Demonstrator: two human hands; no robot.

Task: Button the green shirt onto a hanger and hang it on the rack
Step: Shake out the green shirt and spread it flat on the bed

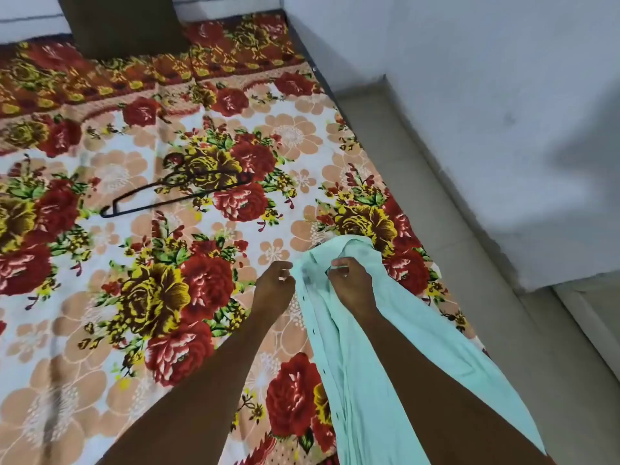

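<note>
The pale green shirt (349,357) hangs bunched over the right side of the bed, its button placket facing me with dark buttons down the edge. My left hand (273,290) pinches the shirt's left front edge near the collar. My right hand (350,283) grips the cloth just to the right of that, fingers curled into the fabric. A thin black wire hanger (174,194) lies flat on the floral bedsheet, well to the upper left of both hands. No rack is in view.
The bed is covered by a floral sheet (134,297) in red, yellow and peach. A dark brown pillow (124,25) leans at the head. A stone ledge (436,229) and pale wall (486,95) run along the bed's right side.
</note>
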